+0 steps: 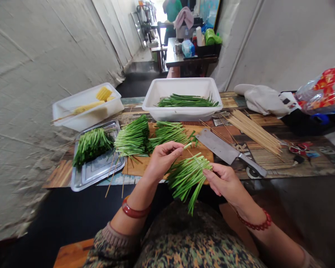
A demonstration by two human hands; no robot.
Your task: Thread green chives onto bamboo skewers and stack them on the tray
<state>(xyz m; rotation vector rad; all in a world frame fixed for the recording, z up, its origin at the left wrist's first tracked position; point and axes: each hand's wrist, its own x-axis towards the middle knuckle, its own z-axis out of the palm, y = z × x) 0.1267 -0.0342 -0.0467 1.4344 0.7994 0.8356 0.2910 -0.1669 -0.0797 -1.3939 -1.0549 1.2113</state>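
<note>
My left hand (pixel 167 154) pinches the pale end of a garlic chive stalk (pixel 187 146) at the tip of a bamboo skewer. My right hand (pixel 223 180) is closed on a skewer of garlic chives (pixel 190 175), whose green ends hang toward me. Beneath is a wooden cutting board (pixel 141 167) bearing loose cut chives (pixel 170 133) and a skewered chive bunch (pixel 134 136). A cleaver (pixel 219 146) lies to the right, its blade over the board's edge. At the left, more chives (pixel 92 146) rest on a metal tray (pixel 96 178).
A white bin (pixel 181 113) with long chives stands behind the board. Another white bin (pixel 100 113) holds skewered corn (pixel 103 93). Bamboo skewers (pixel 254 130), scissors (pixel 298 147) and a white cap (pixel 264 98) lie to the right. In the back, a person (pixel 172 10) stands beyond a table.
</note>
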